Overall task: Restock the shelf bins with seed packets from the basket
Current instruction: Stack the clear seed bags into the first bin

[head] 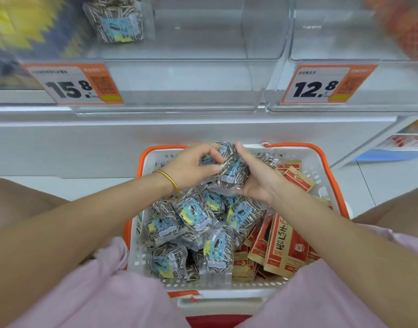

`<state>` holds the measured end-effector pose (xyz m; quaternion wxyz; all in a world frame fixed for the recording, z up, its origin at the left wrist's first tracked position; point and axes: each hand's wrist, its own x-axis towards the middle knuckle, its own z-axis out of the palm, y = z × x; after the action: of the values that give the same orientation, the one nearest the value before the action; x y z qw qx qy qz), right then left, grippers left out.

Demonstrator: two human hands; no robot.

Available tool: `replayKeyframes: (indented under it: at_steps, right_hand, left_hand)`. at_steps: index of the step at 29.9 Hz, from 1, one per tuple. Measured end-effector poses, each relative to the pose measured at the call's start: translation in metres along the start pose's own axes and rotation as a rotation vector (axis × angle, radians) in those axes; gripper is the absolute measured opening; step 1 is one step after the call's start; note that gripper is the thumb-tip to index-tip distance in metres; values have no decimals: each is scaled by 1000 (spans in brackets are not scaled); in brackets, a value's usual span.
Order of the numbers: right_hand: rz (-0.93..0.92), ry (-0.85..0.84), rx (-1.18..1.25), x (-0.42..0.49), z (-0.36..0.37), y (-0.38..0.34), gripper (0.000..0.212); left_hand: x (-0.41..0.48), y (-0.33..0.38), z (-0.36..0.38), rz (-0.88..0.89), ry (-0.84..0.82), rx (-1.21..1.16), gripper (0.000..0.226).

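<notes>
both hands over basket (pixel 309 159): left hand (pixel 191 169) & right hand (pixel 255 178) each w/ grip clasping clear seed packets (pixel 231 168), lifted above the pile.

Basket (pixel 153 162): white moulded plastic with perforated walls, slight sheen, orange plastic rim. Shelf bins (pixel 179 81): clear, smooth, glossy plastic. Seed packets (pixel 196 214) are in clear crinkly film that catches glare; red-printed packets (pixel 283 247) look like matt kraft paper. Bangle (pixel 170 179) is polished gold-coloured metal, price tags (pixel 73 84) smooth printed card, pink garment (pixel 108 292) soft matt cloth.
</notes>
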<state>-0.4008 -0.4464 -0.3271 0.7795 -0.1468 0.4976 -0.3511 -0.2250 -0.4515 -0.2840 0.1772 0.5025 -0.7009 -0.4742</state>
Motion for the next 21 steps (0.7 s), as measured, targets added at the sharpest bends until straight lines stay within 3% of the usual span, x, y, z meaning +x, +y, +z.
replayKeyframes:
  at_steps: [6,10,14,16,18,21]
  right_hand:
    - [-44,-104,-53,-8,2,-4,58]
    - [-63,-103,-47,-11,4,-7,62]
    - [-80,-110,-68,-13,7,-5,62]
    - [-79,-138,-104,-17,11,-5,64]
    - [-89,-162,-187,-23,15,-4,71]
    - [-113,-73,-345,-29,24,0,110]
  left_hand:
    - [4,-7,-10,-57,182,-37,38]
    - [6,-6,-10,-216,88,-240,63]
    - [4,-2,-13,-260,-26,-264,51]
    - [2,-1,-13,-285,-69,-290,57]
    - [-1,0,-12,-316,-90,-298,66]
    - [-7,5,-10,-323,-119,-285,55]
